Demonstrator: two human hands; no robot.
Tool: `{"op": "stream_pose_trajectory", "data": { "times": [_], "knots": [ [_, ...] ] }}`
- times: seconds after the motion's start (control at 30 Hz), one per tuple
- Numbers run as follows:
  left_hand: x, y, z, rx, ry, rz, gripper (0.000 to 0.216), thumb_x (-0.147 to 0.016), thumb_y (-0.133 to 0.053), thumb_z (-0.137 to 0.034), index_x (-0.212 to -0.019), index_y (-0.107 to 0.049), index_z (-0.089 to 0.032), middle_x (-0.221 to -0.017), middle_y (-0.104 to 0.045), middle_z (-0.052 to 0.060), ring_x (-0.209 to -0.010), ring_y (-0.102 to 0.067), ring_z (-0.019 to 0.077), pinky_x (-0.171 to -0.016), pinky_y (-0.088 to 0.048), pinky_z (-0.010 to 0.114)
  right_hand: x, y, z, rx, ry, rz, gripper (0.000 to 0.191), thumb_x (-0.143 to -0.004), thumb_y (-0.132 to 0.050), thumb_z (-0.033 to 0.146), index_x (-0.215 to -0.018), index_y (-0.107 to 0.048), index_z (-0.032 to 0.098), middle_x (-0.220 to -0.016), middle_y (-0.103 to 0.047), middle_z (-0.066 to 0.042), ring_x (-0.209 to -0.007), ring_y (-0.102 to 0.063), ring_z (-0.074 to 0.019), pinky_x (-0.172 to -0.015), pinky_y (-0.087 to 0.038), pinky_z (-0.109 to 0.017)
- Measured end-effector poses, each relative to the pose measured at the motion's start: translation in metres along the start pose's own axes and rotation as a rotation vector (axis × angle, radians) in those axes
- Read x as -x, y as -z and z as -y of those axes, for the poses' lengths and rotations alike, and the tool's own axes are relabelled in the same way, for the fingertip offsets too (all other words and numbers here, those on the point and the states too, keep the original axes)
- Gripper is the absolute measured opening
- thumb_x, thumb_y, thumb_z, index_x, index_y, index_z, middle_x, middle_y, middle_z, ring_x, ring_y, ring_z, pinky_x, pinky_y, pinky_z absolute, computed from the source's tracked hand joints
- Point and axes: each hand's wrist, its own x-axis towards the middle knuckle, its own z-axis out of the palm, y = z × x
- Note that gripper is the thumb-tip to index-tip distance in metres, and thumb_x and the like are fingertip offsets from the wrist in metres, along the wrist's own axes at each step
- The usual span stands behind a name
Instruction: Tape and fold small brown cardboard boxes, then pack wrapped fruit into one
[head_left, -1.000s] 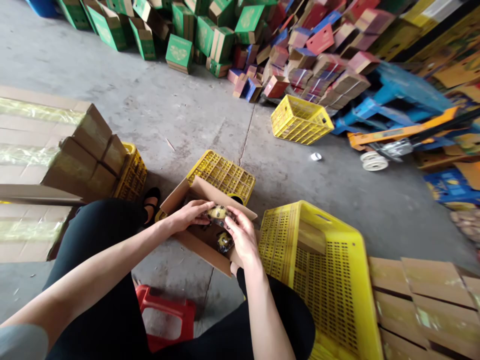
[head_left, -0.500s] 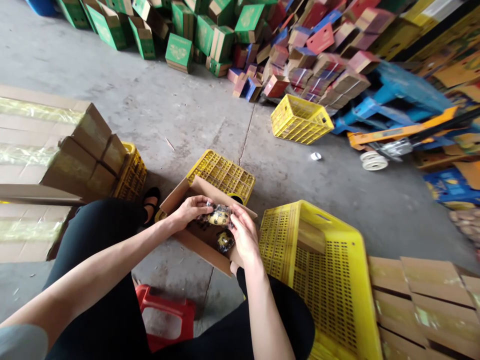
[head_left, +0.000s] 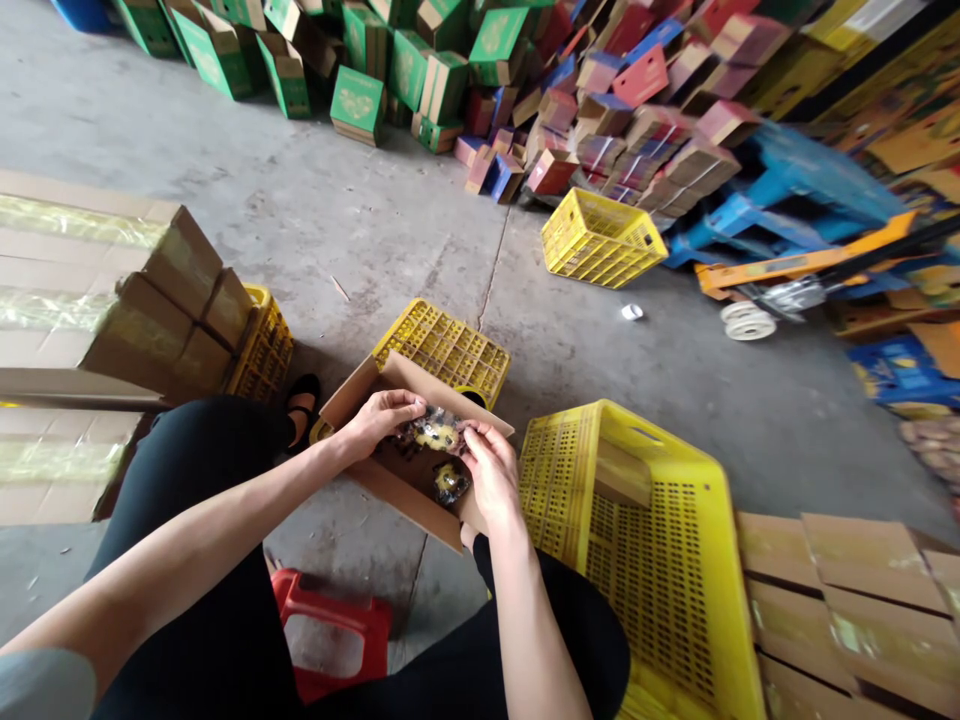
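My left hand and my right hand pinch opposite ends of a clear plastic bag with dark print. Something yellow shows through its film; its kind I cannot make out. The bag is held over an open cardboard box between my knees. Inside the box lies a second yellow item in similar printed film, just below the held bag. The box rests at a tilt against an upturned yellow crate.
To my right stands a large yellow crate with a cardboard piece inside, beside stacked cartons. Taped cartons stand at left. A red stool is beneath me. Farther off are another yellow crate, a pallet jack and piled green boxes.
The bag's film has shifted and crumpled between my fingers, and the yellow content looks different in shape. Both hands stay nearly in place. The box and surroundings are unchanged.
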Motion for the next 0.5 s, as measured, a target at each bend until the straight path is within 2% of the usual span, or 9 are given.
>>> {"op": "stream_pose_trajectory", "data": {
  "times": [0.27,0.37,0.5],
  "knots": [
    [-0.0016,0.0005,0.0022,-0.064,-0.047,-0.055,0.059,-0.066,-0.090,-0.067,-0.090,-0.073,-0.016,-0.080,-0.069,0.003,-0.066,-0.059,0.0119,-0.057,-0.043,0.021,-0.0026,-0.0022,-0.0048,-0.029,-0.007,-0.037,0.032,-0.070,-0.090,0.044,-0.089,-0.074,0.023,-0.097,-0.078,-0.002,-0.089,-0.071,-0.0194,-0.080,-0.057,-0.032],
    [-0.0017,0.0011,0.0013,-0.043,-0.014,-0.044,0.062,-0.068,-0.087,-0.072,-0.090,-0.072,-0.016,-0.078,-0.068,0.001,-0.064,-0.059,0.0111,-0.058,-0.045,0.021,-0.0030,-0.0016,-0.0052,-0.032,0.004,-0.038,0.030,-0.072,-0.089,0.043,-0.089,-0.074,0.023,-0.097,-0.078,-0.002,-0.089,-0.071,-0.0193,-0.081,-0.057,-0.032],
    [0.0019,0.0000,-0.0030,0.008,0.052,0.044,0.061,-0.071,-0.086,-0.071,-0.098,-0.074,-0.017,-0.095,-0.074,0.006,-0.085,-0.069,0.0185,-0.074,-0.056,0.028,-0.0038,-0.0002,-0.0042,-0.014,0.021,-0.070,0.030,-0.073,-0.088,0.043,-0.091,-0.073,0.024,-0.097,-0.078,-0.002,-0.090,-0.072,-0.0201,-0.084,-0.056,-0.034]
  ]
}}
